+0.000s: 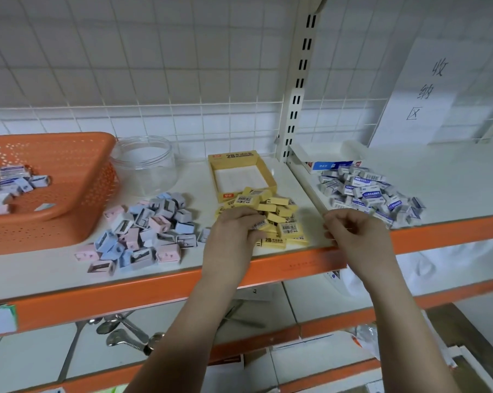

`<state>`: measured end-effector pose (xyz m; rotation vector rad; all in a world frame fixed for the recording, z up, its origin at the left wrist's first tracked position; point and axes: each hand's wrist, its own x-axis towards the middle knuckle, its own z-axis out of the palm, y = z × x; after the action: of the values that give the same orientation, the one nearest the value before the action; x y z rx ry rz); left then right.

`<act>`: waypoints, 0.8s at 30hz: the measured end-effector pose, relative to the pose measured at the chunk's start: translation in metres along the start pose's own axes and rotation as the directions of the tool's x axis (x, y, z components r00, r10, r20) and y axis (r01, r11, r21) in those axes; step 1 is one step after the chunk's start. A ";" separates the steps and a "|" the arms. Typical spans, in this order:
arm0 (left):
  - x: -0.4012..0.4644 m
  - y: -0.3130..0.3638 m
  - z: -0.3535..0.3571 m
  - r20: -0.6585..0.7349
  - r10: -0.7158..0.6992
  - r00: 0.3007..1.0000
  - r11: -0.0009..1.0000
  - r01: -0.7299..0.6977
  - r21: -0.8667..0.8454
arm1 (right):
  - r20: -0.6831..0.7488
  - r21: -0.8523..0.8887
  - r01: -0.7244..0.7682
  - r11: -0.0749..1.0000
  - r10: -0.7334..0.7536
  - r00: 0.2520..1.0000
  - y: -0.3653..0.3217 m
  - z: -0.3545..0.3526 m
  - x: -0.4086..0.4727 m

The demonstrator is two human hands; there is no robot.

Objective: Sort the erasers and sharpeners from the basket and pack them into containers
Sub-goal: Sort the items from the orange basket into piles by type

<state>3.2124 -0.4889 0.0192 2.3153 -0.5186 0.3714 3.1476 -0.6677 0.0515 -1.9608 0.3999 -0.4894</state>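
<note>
Shelf [183,268]: holds all our sorting, with three piles set apart by kind.
Basket [78,177]: orange, far left; a few erasers and sharpeners lie in it, so sorting looks unfinished.
Sharpeners [146,228]: pink, blue and grey pile just right of the basket, in front of the jar [146,163], which we judge is meant for them; it looks empty.
Yellow erasers [271,208]: heaped against the open front of the yellow box [242,171], likely so they can go straight in.
Left hand [234,231]: ours, fingers curled on erasers at the heap's near edge, one barcode sleeve showing under the fingertips; we read this as gathering a handful for the box.
Right hand [350,228]: loosely curled over the shelf's front edge, between the yellow heap and the blue erasers [370,194]; whether it pinches anything we cannot tell.
Blue box [330,163]: behind the blue pile, flap up, ready for it.
Next step: we judge the lift must clear the box's low wall.
</note>
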 end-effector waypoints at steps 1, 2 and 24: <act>-0.001 -0.001 -0.001 -0.006 0.002 1.000 1.000 -0.002 -0.004 | 0.015 -0.012 0.002 1.000 -0.002 1.000 0.000 0.002 0.000; -0.003 -0.001 -0.003 -0.009 0.003 1.000 1.000 -0.003 -0.008 | 0.031 -0.024 0.007 1.000 -0.006 1.000 0.000 0.005 0.000; -0.016 -0.218 -0.347 -0.249 -0.140 0.958 0.906 0.225 0.358 | 0.660 -0.202 0.705 0.680 -0.437 0.611 -0.238 0.344 0.010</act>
<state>3.2606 -0.0963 0.1255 2.6284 -0.1199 0.6764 3.3444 -0.3080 0.1365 -2.5691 -0.6252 -0.1868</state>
